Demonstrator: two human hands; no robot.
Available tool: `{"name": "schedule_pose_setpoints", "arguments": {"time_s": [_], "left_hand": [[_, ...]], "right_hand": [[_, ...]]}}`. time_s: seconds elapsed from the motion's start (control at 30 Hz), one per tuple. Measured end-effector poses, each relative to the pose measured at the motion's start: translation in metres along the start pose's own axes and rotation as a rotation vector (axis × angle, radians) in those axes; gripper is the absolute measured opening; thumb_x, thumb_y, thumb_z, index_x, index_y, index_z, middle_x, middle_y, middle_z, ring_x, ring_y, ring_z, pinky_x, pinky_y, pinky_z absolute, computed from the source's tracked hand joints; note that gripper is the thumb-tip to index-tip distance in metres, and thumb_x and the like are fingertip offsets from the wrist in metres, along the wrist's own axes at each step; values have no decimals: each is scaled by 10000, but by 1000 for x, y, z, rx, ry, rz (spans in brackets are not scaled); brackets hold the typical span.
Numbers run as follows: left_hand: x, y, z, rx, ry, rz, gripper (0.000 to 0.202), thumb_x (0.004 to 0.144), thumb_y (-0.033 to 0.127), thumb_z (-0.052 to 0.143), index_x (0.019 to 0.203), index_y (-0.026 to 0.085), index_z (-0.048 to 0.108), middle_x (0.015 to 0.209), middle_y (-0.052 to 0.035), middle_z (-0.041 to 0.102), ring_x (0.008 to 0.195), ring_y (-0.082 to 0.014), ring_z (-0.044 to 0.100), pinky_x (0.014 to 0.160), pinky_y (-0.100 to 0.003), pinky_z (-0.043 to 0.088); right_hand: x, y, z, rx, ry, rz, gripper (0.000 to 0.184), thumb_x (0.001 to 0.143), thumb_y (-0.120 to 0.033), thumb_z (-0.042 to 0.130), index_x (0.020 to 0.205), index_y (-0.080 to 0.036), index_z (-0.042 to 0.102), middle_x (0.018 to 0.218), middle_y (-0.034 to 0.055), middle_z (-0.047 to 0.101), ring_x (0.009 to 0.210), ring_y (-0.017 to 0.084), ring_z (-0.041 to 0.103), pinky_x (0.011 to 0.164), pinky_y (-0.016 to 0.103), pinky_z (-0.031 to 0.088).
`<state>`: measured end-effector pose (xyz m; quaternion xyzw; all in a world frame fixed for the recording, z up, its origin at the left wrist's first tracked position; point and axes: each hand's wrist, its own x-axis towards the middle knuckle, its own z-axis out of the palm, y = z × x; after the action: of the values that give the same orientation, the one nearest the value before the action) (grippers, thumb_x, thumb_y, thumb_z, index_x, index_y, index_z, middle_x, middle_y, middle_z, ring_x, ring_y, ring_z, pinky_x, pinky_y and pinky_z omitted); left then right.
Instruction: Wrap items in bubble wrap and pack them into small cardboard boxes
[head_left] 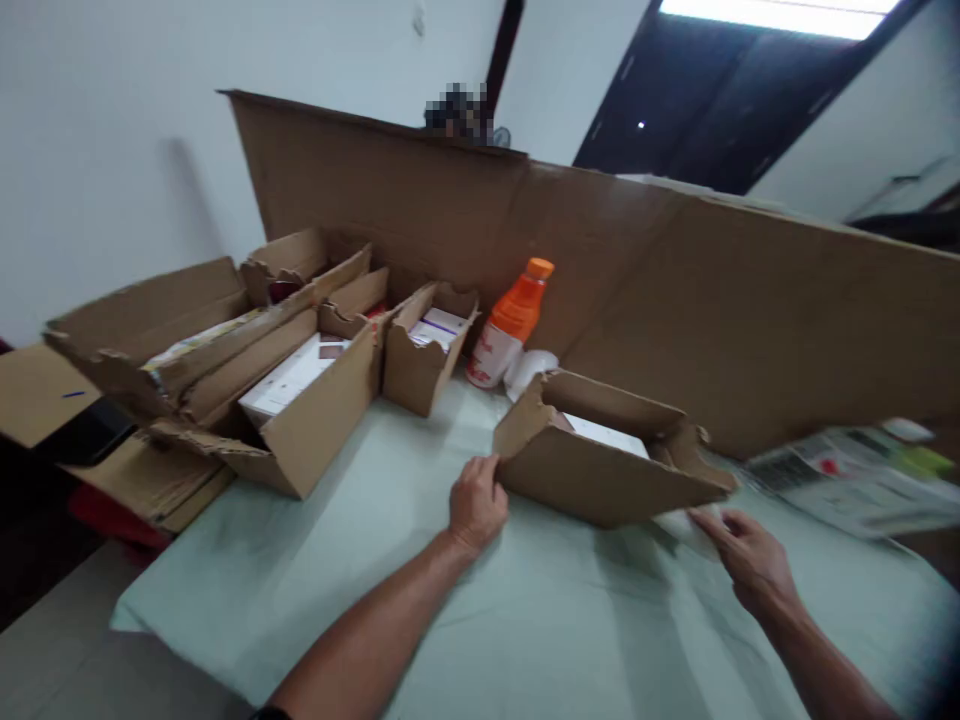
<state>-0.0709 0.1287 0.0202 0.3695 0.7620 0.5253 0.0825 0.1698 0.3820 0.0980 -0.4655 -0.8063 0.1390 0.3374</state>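
The left hand [478, 505] is partly closed, with its bent fingers against the left end of an open cardboard box [600, 480]; I cannot tell if it grips this box or only touches it. The right hand [746, 560] is near the other end, below the right corner of the box, with the thumb and fingers almost together at a whitish thing [686, 530]. The blur does not let me say if this thing is pinched. The box is in front of the person, near the middle of the desk [360, 600], which has a pale green cloth over it, and a white pack [604, 433] lies inside. Just behind its left end is a rounded white object [531, 372], and beside this an orange bottle [510, 325] stands upright. More to the left there is a narrow box [409, 365] with white packs, and then a larger box [330, 420] that holds a white carton [292, 375]. A tall cardboard panel [712, 290] stands along the back. On the right lies a blurred printed packet [847, 480].
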Motion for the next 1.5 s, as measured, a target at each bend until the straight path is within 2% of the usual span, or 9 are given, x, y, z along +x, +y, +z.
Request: {"name": "schedule_pose_setpoints", "arguments": {"time_s": [0.23, 0.37, 0.47, 0.6, 0.97, 1.13, 1.27, 1.4, 1.5], "left_hand": [[-5, -12, 1, -52, 45, -11, 382, 804, 170, 504, 1156, 170, 651, 1105, -115, 688, 989, -243, 656, 962, -410, 519], [-3, -15, 1, -35, 49, -14, 391, 786, 243, 526, 1146, 159, 655, 1030, -99, 693, 877, -225, 654, 913, -400, 523], [-9, -14, -4, -18, 46, -29, 419, 779, 269, 539, 1167, 159, 649, 1000, -86, 693, 854, -209, 649, 890, -377, 523], [-21, -5, -11, -10, 20, -49, 439, 765, 289, 593, 1189, 186, 643, 1068, -85, 692, 873, -191, 662, 839, -330, 527], [4, 26, -1, 17, 99, -145, 412, 741, 390, 616, 1086, 163, 623, 942, -52, 673, 684, -150, 604, 683, -310, 520], [-28, 24, -12, 9, 70, -194, 785, 742, 397, 670, 1449, 169, 416, 1352, -157, 588, 983, -202, 671, 799, -338, 560], [-90, 37, -10, 171, -156, 25, 500, 817, 445, 622, 1237, 175, 640, 1226, -138, 672, 1099, -280, 646, 937, -435, 533], [-132, 58, 15, 322, -326, 280, 424, 862, 427, 588, 1180, 161, 678, 1190, -155, 701, 1136, -330, 614, 1013, -522, 474], [-144, 68, 24, 348, -363, 284, 370, 872, 340, 554, 1174, 174, 687, 1076, -127, 720, 1058, -309, 629, 974, -498, 483]], "right_hand": [[-134, -8, -34, 235, -373, -179, 332, 774, -536, 698, 873, -224, 648, 1191, 155, 734, 1087, 298, 698, 915, 443, 552], [-180, -20, -58, 384, -666, -338, 483, 837, -461, 744, 1246, -231, 629, 1259, 127, 711, 1163, 266, 671, 1014, 439, 515], [-178, -21, -76, 512, -632, -290, 520, 898, -425, 690, 1366, -232, 571, 1216, 104, 727, 1098, 233, 688, 977, 416, 529], [-146, -9, -75, 510, -425, -166, 283, 925, -311, 613, 1181, -208, 675, 1104, 86, 753, 1001, 206, 706, 901, 369, 549], [-46, -25, 21, 596, -559, -112, 634, 819, -249, 691, 1428, -160, 537, 1390, 142, 646, 1202, 279, 645, 883, 369, 554], [-71, 14, 4, 486, -529, -155, 526, 891, -369, 661, 1379, -179, 601, 1473, 146, 578, 1318, 288, 567, 1021, 454, 506], [-110, 37, -22, 227, -573, -181, 519, 864, -500, 721, 1275, -183, 691, 1476, 158, 573, 1380, 338, 511, 1148, 527, 382], [-131, 22, -18, 139, -623, -255, 370, 836, -384, 767, 1135, -168, 739, 1378, 152, 653, 1327, 343, 559, 1106, 496, 411], [-128, 3, -3, 210, -550, -263, 191, 899, -243, 656, 1049, -168, 747, 1194, 111, 746, 1172, 264, 651, 1048, 406, 450]]}}
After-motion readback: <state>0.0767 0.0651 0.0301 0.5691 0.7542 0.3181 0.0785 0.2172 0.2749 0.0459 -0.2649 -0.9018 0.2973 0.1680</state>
